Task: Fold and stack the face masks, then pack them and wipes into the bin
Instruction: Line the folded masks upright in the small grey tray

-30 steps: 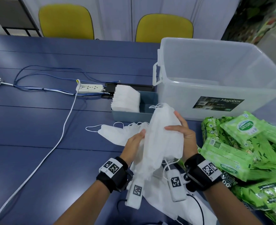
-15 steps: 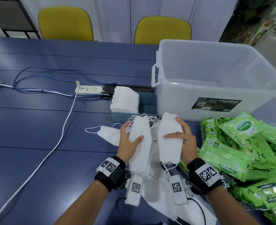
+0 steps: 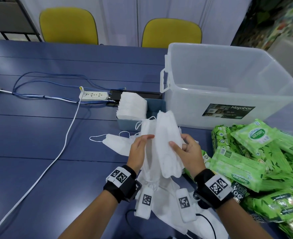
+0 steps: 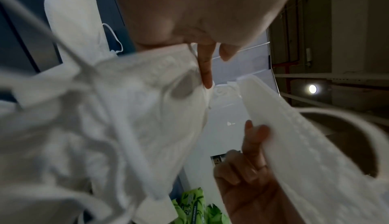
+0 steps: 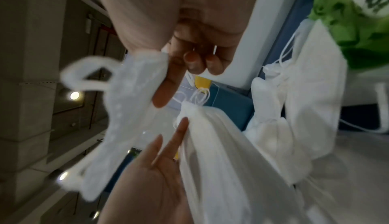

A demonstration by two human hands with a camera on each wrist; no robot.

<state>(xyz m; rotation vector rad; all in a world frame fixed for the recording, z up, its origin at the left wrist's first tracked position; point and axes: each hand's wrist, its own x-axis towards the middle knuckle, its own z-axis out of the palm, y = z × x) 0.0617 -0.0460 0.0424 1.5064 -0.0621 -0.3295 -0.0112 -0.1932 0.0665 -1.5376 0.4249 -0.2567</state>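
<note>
Right hand: the right hand (image 3: pixel 188 150) pinched a folded face mask (image 3: pixel 168 144), thumb on its near face and fingers (image 5: pixel 162 92) curled behind it.
Left hand: the left hand (image 3: pixel 138 152) had its fingers (image 5: pixel 168 146) straight and together, flat against a second folded mask (image 3: pixel 146 133) just left of the pinched one.
Masks still loose: more masks (image 3: pixel 116 144) lay on the table (image 3: pixel 38 152) left of and below both hands.
Finished stack: folded masks (image 3: pixel 131 106) stood in a small blue box (image 3: pixel 157 106) beyond the fingertips.
Bin: the clear bin (image 3: pixel 228 87) stood beyond and right of the right hand.
Wipes: the green wipe packs (image 3: pixel 263 169) were piled right of the right wrist.
Risk: judged from the flat left hand, the second mask could slide off or spring open; dangling ear loops (image 5: pixel 200 94) might snag on other masks.
Hard to see: how the left thumb lay could not be told; both wrist views were blurred.
</note>
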